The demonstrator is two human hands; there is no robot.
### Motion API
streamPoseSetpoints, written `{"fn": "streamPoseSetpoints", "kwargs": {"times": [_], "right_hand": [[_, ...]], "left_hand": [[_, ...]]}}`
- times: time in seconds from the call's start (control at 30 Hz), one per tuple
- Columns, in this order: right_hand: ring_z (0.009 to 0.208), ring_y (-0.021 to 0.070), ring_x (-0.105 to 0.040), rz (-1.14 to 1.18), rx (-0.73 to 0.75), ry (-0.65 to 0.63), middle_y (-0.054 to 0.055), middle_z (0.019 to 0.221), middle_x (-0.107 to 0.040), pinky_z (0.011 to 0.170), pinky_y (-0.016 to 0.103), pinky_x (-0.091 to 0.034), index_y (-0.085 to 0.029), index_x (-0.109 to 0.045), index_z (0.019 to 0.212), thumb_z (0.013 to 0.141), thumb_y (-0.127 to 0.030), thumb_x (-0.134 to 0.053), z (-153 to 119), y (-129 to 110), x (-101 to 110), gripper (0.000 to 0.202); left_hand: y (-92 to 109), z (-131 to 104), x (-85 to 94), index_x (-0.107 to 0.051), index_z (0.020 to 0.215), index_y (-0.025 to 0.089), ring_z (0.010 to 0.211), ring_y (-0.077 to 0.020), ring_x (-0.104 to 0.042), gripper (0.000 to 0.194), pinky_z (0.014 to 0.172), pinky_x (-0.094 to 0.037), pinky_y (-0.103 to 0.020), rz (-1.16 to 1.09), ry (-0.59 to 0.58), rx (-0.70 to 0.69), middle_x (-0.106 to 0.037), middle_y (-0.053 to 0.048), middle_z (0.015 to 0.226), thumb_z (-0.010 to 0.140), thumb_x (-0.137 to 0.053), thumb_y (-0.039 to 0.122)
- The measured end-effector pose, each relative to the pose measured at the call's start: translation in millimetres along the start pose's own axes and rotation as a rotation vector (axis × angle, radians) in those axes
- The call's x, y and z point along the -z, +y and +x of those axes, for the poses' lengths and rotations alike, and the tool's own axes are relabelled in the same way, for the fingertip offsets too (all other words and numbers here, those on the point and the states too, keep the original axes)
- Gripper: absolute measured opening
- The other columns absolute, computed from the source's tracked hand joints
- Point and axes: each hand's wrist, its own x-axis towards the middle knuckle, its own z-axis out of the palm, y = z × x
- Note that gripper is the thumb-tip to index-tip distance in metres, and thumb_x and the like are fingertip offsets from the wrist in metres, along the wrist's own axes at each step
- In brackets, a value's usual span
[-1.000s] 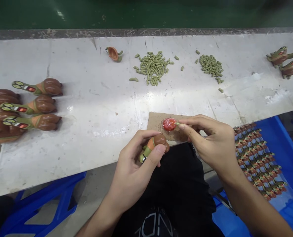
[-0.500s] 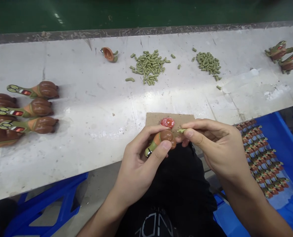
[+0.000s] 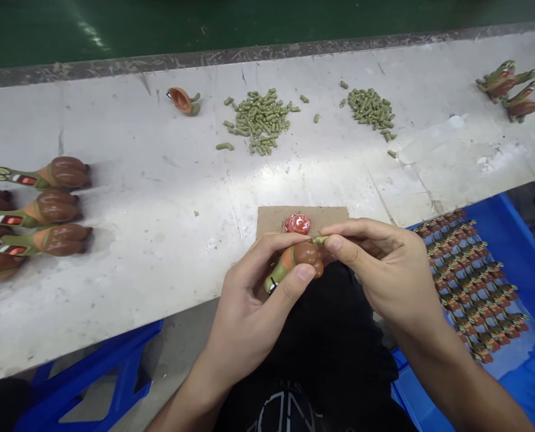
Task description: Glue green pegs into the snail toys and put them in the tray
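Note:
My left hand [image 3: 253,300] is wrapped round a brown, orange and green figure [image 3: 307,254], its rounded brown end pointing right. Between the thumb and fingertips of my right hand [image 3: 384,264] is a small green piece [image 3: 320,239], which meets the upper edge of the figure's brown end; whether it is attached I cannot tell. Just beyond the hands, a glossy red blob [image 3: 298,224] sits on a piece of brown cardboard [image 3: 267,221] at the table's near edge.
Two piles of green pieces, a left one [image 3: 262,117] and a right one [image 3: 371,108], lie on the white table [image 3: 159,288]. Similar figures [image 3: 64,207] lie at left, two more [image 3: 522,108] at far right. An orange part [image 3: 180,100] lies behind. A blue crate [image 3: 519,258] holds rows of figures.
My right hand has brought the small green piece against the figure's brown end, where a gap showed before. The camera view has shifted slightly.

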Motion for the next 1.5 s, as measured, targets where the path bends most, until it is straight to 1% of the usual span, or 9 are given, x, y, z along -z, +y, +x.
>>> {"fn": "streamPoseSetpoints", "kwargs": {"times": [0.47, 0.6, 0.67, 0.73, 0.83, 0.97, 1.1, 1.23, 1.5], "right_hand": [[0.093, 0.0196, -0.087, -0.274, 0.222, -0.045, 0.000, 0.104, -0.091, 0.089, 0.031, -0.075, -0.027, -0.091, 0.108, 0.104, -0.013, -0.086, -10, -4, 2, 0.016], [0.097, 0.0187, -0.088, -0.221, 0.286, -0.170, 0.001, 0.107, -0.091, 0.093, 0.031, -0.074, -0.025, -0.091, 0.109, 0.105, -0.010, -0.085, -2, -11, 5, 0.017], [0.101, 0.0208, -0.088, -0.198, 0.284, -0.243, 0.003, 0.112, -0.091, 0.093, 0.033, -0.075, -0.025, -0.092, 0.118, 0.105, -0.013, -0.087, 8, -16, 12, 0.018], [0.098, 0.0220, -0.088, -0.282, 0.291, -0.189, 0.005, 0.115, -0.091, 0.089, 0.034, -0.075, -0.025, -0.091, 0.127, 0.108, -0.021, -0.086, 25, -17, 26, 0.020], [0.093, 0.0245, -0.085, -0.698, 0.389, 0.109, 0.011, 0.122, -0.089, 0.085, 0.040, -0.073, -0.022, -0.090, 0.129, 0.111, -0.026, -0.075, 63, -6, 56, 0.023], [0.112, 0.0348, -0.082, -1.092, 0.421, 0.305, 0.020, 0.132, -0.083, 0.104, 0.053, -0.068, -0.013, -0.087, 0.131, 0.105, -0.013, -0.058, 114, 17, 88, 0.039], [0.103, 0.0386, -0.078, -1.167, 0.369, 0.278, 0.024, 0.120, -0.081, 0.099, 0.055, -0.061, -0.012, -0.087, 0.112, 0.105, -0.010, -0.053, 137, 28, 94, 0.035], [0.089, 0.0368, -0.073, -1.213, 0.331, 0.226, 0.022, 0.104, -0.077, 0.090, 0.052, -0.058, -0.016, -0.084, 0.096, 0.104, -0.009, -0.054, 137, 27, 91, 0.031], [0.098, 0.0333, -0.078, -1.159, 0.385, 0.064, 0.017, 0.114, -0.081, 0.086, 0.046, -0.059, -0.016, -0.084, 0.120, 0.105, -0.014, -0.062, 109, 21, 81, 0.026]], "left_hand": [[-3, -2, 3.7, -0.085, 0.128, 0.037, 0.118, -0.0197, -0.080, 0.017, 0.103, -0.062, -0.029, 0.137, -0.062, -0.128, -0.084, 0.001, 0.124, 0.113, -0.082, 0.030], [1, 0, 8.1, -0.085, 0.129, 0.041, 0.111, -0.0197, -0.083, 0.020, 0.098, -0.064, -0.028, 0.189, -0.048, -0.127, -0.086, 0.002, 0.121, 0.112, -0.080, 0.031], [1, 0, 10.4, -0.086, 0.124, 0.039, 0.093, -0.0190, -0.083, 0.014, 0.087, -0.065, -0.028, 0.168, -0.036, -0.105, -0.085, 0.001, 0.107, 0.112, -0.081, 0.035], [-2, 0, 12.4, -0.083, 0.123, 0.036, 0.079, -0.0190, -0.080, 0.012, 0.077, -0.067, -0.029, 0.090, 0.000, -0.063, -0.083, 0.000, 0.097, 0.114, -0.078, 0.042], [-8, 0, 12.3, -0.077, 0.124, 0.030, 0.077, -0.0229, -0.079, 0.022, 0.062, -0.064, -0.030, -0.088, 0.064, 0.010, -0.084, -0.004, 0.096, 0.117, -0.072, 0.051], [-8, -4, 4.6, -0.073, 0.120, 0.029, 0.068, -0.0192, -0.070, 0.029, 0.050, -0.054, -0.027, -0.199, 0.143, 0.141, -0.076, -0.002, 0.089, 0.114, -0.074, 0.057], [-5, -10, -2.6, -0.073, 0.118, 0.029, 0.066, -0.0173, -0.066, 0.032, 0.050, -0.052, -0.026, -0.223, 0.131, 0.196, -0.073, -0.001, 0.088, 0.112, -0.076, 0.060], [-4, -15, -6.5, -0.074, 0.117, 0.028, 0.068, -0.0164, -0.066, 0.034, 0.052, -0.051, -0.025, -0.259, 0.121, 0.223, -0.071, -0.001, 0.089, 0.111, -0.078, 0.061], [-1, -16, -13.4, -0.073, 0.125, 0.030, 0.068, -0.0141, -0.059, 0.033, 0.057, -0.050, -0.027, -0.284, 0.115, 0.248, -0.069, -0.001, 0.095, 0.113, -0.076, 0.061]]}}
